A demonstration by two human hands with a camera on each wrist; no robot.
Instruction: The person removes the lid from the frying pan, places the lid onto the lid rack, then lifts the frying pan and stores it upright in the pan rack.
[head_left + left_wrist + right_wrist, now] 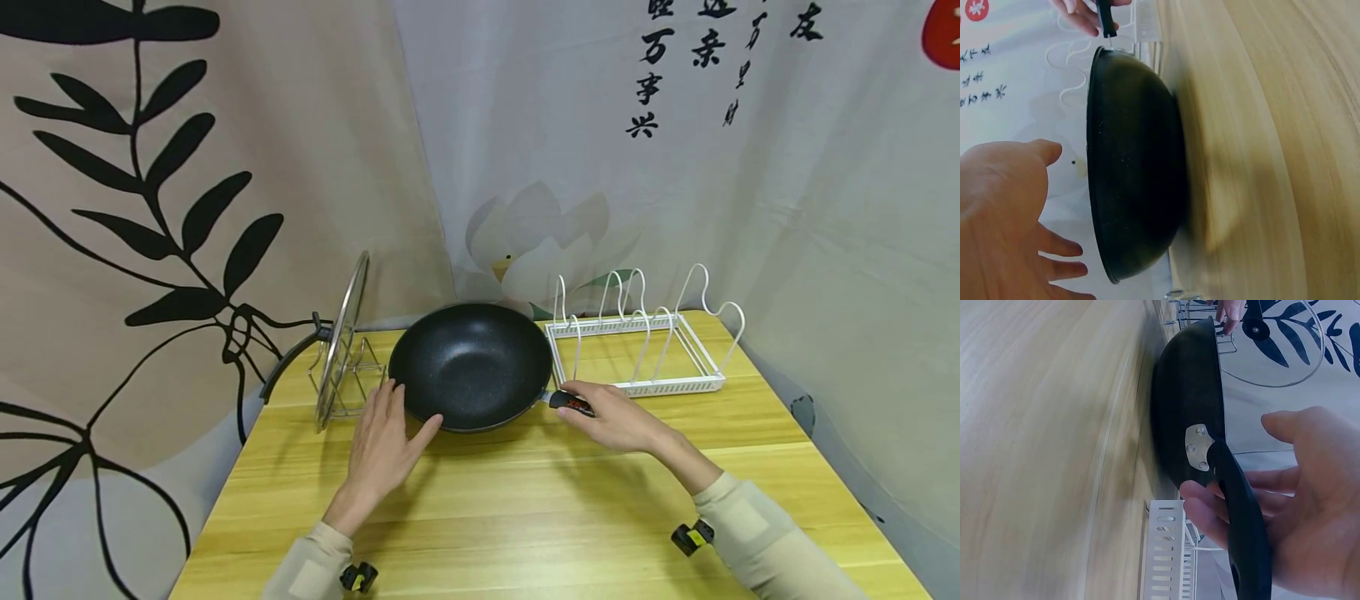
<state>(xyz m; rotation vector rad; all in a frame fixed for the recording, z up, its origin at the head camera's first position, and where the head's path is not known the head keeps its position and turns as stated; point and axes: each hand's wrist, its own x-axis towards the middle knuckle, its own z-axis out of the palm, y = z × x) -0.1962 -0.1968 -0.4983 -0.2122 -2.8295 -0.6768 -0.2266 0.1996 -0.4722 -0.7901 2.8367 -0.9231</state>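
Note:
A black wok point(471, 367) stands upright on the table, its black handle point(572, 403) pointing right. My left hand point(384, 446) is beside the wok's left front rim with fingers extended and thumb spread; the left wrist view shows this hand point(1010, 219) apart from the dark outer wall point(1135, 162). At the handle is my right hand point(618, 417). In the right wrist view its loosely bent fingers point(1210, 506) lie behind the handle point(1241, 525), while the thumb stands away from it. Whether the palm touches the handle cannot be told.
Left of the wok, a glass lid point(345, 342) with a dark handle stands on edge in a wire rack point(363, 367). A white rack point(667, 387) with curved dividers stands to the right. Behind the table hangs a printed cloth point(525, 150).

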